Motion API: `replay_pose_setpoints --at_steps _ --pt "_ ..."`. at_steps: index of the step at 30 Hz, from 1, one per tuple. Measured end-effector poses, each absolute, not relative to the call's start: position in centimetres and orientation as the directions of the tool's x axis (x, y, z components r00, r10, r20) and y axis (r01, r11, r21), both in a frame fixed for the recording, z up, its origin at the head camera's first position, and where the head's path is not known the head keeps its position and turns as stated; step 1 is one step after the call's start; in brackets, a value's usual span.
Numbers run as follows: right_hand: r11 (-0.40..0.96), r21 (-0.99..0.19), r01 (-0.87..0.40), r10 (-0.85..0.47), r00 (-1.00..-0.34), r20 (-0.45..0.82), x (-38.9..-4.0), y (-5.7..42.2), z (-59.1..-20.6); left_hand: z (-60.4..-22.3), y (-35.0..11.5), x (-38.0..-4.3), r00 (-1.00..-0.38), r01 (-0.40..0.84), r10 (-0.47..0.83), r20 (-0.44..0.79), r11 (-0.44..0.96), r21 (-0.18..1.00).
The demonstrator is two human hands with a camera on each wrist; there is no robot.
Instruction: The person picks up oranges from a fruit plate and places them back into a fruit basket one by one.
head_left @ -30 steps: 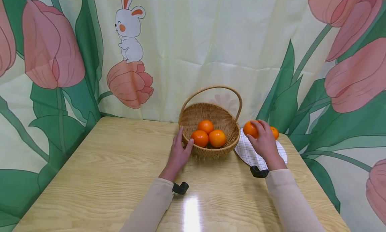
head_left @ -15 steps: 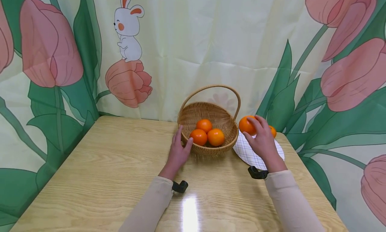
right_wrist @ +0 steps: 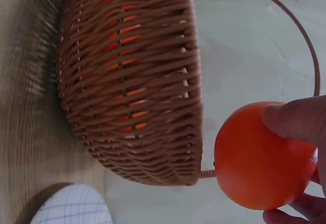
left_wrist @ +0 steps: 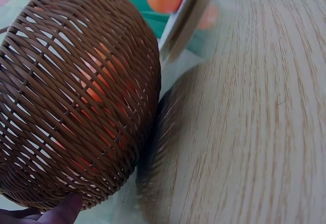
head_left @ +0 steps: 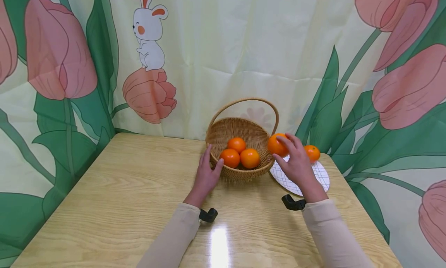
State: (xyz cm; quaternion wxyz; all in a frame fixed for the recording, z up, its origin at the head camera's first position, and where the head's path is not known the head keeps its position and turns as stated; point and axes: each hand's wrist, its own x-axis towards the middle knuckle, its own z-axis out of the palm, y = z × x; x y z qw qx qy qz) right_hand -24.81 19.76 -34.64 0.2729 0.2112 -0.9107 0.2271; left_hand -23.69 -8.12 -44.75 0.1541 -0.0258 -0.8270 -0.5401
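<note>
Near the table's back edge stands a wicker basket (head_left: 240, 174) with a tall handle; three oranges (head_left: 250, 158) lie inside. My left hand (head_left: 206, 179) rests against its left front side, fingers and thumb spread and fairly straight. In the left wrist view, the thumb (left_wrist: 65, 210) touches the outer weave. My right hand (head_left: 296, 163) holds another orange (right_wrist: 260, 158) between thumb and fingers, raised at the basket's right rim. Behind that hand, one more orange (head_left: 312, 153) sits on a round white plate (head_left: 322, 175) with a blue grid pattern.
The wooden table (head_left: 139, 206) stretches left and forward of the basket. Directly behind it hangs a curtain (head_left: 216, 66) printed with tulips and a rabbit. The basket's arched handle (head_left: 249, 99) rises above the rim beside the held orange.
My right hand has carried its orange left from above the plate to the basket's right rim. The orange on the plate shows more fully. My left hand and the basket stay in place.
</note>
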Motion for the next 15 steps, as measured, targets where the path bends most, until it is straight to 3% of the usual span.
replay_pose_setpoints --at_steps 15 --pt "0.736 -0.321 -0.596 -0.375 -0.754 0.54 -24.9 17.9 -35.8 -44.5 -8.2 -23.6 -0.95 0.21 -0.126 0.284 0.415 0.885"
